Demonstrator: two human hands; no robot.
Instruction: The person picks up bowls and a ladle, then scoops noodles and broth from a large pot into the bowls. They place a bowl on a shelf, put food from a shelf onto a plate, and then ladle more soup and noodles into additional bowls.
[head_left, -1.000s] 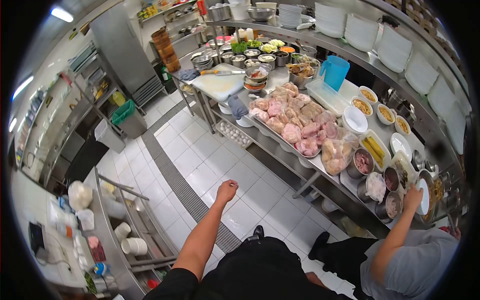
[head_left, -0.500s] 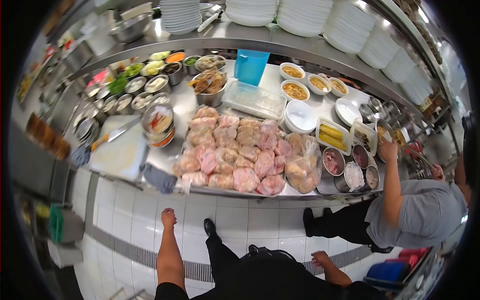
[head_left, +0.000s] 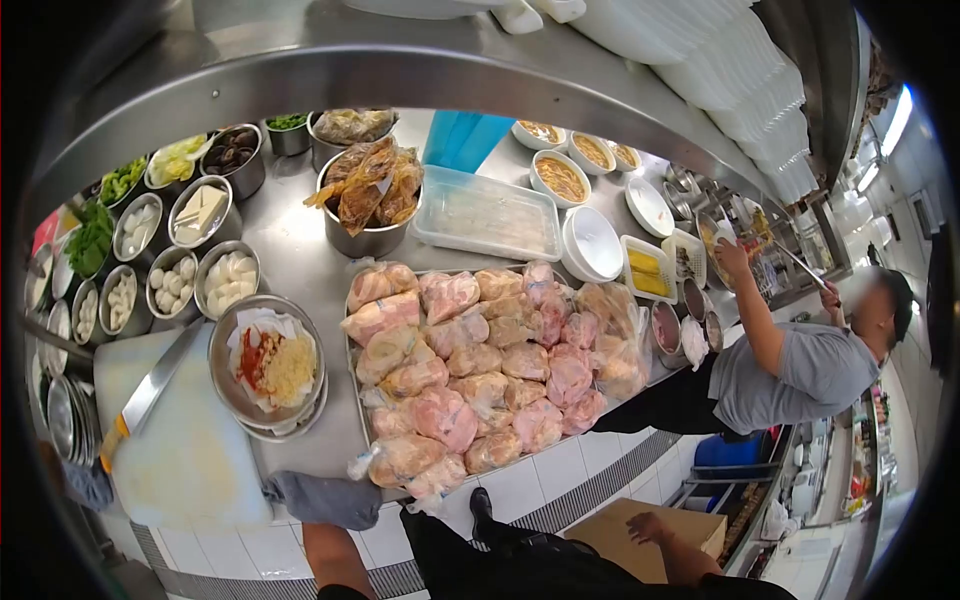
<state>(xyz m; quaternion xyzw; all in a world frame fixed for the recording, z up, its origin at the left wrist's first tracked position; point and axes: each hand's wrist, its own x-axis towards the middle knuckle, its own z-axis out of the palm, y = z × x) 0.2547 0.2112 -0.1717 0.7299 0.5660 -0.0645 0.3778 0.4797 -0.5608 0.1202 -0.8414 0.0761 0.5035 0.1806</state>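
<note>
Under or behind the grey cloth [head_left: 325, 499] at the counter's front edge, my left hand is out of sight; only the forearm shows below it. My right hand [head_left: 648, 528] hangs low at the bottom right, fingers apart and empty, over a cardboard box [head_left: 640, 515]. Bagged pieces of raw meat [head_left: 443, 419] fill a large tray in front of me. To its left are a metal bowl [head_left: 268, 362] with red and yellowish chopped food, a white cutting board [head_left: 185, 440] and a knife [head_left: 150, 395] with a yellow handle lying on it.
Metal pots of ingredients [head_left: 228, 280] line the back left. A lidded plastic container [head_left: 487, 215], soup bowls [head_left: 560, 178] and white bowls [head_left: 592, 244] stand behind the meat. A shelf edge [head_left: 450, 75] crosses overhead. A co-worker [head_left: 790, 365] in grey works at the right.
The view has moved closer to the counter and shelf. My left forearm now reaches up to the grey cloth, and the hand has gone out of sight. The cardboard box has come into view.
</note>
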